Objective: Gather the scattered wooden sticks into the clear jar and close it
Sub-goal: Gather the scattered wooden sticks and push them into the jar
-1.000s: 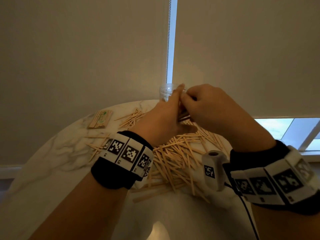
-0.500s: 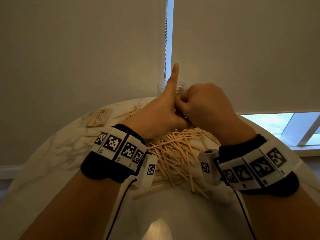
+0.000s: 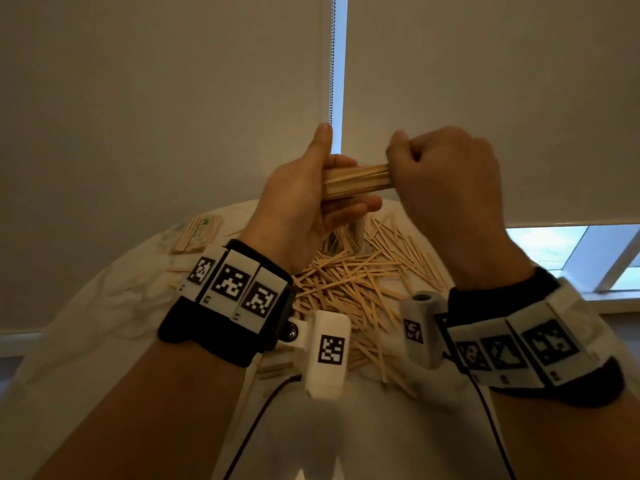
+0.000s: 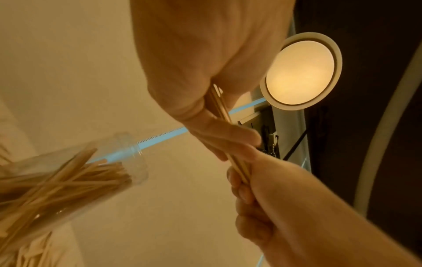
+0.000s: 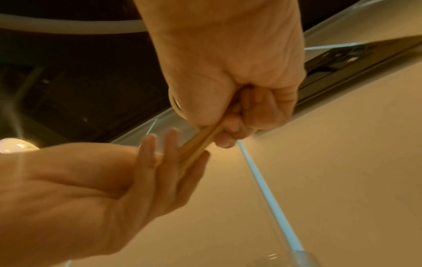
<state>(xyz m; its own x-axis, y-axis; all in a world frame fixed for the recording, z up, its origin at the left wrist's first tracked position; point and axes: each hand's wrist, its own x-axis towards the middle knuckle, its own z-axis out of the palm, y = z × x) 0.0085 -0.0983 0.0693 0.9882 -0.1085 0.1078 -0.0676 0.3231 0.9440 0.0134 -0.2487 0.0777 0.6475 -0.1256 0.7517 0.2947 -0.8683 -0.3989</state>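
Above a round white marble table [image 3: 86, 317], a person's two hands hold a bundle of wooden sticks [image 3: 356, 180] level between them. The right hand [image 3: 446, 188] is curled into a fist around one end of the bundle, while the left hand [image 3: 301, 209] takes the other end against its palm, the fingers nearly straight beneath the sticks and the thumb pointing upward; whether the left hand actually grips the bundle cannot be told. The clear jar [image 4: 75, 173], open at the mouth and already partly filled with sticks, shows only in the left wrist view, where it stands below the left hand; in the head view it is hidden. On the table, under and nearer the person than the raised bundle, a large heap of loose sticks [image 3: 353, 292] lies criss-crossed. A small packet of sticks [image 3: 197, 233] with a green mark sits on the table's far-left edge, apart from the heap. Both wrists wear black bands with white coded marker blocks and small cameras. Behind the table hang pale roller blinds [image 3: 156, 98], a bead chain [image 3: 331, 64] dangling in the gap between them.
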